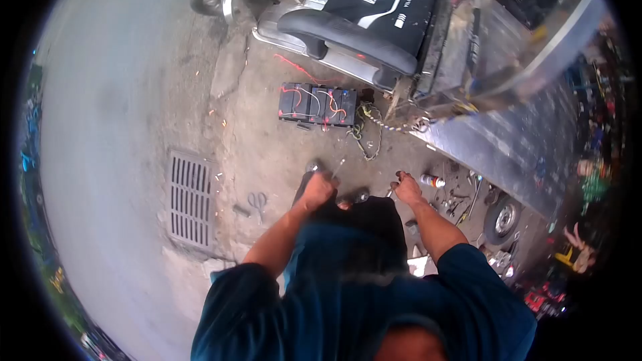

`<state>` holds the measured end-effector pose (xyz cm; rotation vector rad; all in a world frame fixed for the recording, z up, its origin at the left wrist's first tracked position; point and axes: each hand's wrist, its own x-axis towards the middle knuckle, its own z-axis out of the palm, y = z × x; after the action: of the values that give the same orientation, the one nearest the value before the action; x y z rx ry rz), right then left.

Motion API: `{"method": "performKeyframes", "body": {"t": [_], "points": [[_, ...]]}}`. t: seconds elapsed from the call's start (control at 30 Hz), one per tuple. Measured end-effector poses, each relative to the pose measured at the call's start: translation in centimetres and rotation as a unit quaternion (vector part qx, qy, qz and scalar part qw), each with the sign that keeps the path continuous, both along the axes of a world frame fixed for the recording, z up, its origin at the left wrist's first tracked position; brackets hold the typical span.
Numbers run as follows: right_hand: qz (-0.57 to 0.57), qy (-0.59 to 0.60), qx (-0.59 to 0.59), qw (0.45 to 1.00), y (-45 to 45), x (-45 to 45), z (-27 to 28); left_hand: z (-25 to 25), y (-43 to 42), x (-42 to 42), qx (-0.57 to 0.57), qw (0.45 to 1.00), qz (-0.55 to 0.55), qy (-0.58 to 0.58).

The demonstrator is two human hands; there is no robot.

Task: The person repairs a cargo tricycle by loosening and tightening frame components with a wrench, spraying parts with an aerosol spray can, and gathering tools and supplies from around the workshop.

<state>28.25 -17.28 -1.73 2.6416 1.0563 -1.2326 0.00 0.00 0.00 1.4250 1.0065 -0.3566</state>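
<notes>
My left hand (317, 192) is closed in front of my left knee. A thin, pale strip (340, 166) sticks out from it toward the batteries; its kind is too small to make out. My right hand (406, 189) is closed too, beside my right knee, around a slim tool whose metal shaft (390, 192) points down; the rest of it is hidden by the fingers. Ahead of both hands a block of black batteries (317, 105) sits on the ground, joined by red and white wires. A tangle of yellow-green cord (366, 137) lies at its right end.
A three-wheeled vehicle with a black seat (381, 0) and metal cargo bed (501, 147) stands ahead and right. Scissors (257, 204) and a drain grate (191, 199) are left. A spray can (433, 180), scattered tools (461, 204) and a wheel (501, 219) lie right.
</notes>
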Motion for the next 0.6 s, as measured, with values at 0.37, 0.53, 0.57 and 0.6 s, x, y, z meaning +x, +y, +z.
{"method": "performKeyframes", "body": {"t": [0.37,0.53,0.57,0.6], "points": [[-0.001,-0.126,0.11,0.986,4.1,12.9,-23.9,-18.9,-0.6,11.7,0.059,0.994,-0.087,0.037],[0.113,-0.219,0.064,0.967,8.6,17.2,-32.0,-32.6,-1.0,18.7,0.038,0.997,-0.066,-0.004],[0.135,-0.255,0.09,0.953,9.5,17.8,-33.4,-34.8,-0.9,19.8,0.043,0.999,-0.03,-0.01],[0.118,-0.273,0.13,0.946,10.1,19.7,-36.6,-36.9,-0.9,21.1,0.049,0.999,0.007,-0.017]]}}
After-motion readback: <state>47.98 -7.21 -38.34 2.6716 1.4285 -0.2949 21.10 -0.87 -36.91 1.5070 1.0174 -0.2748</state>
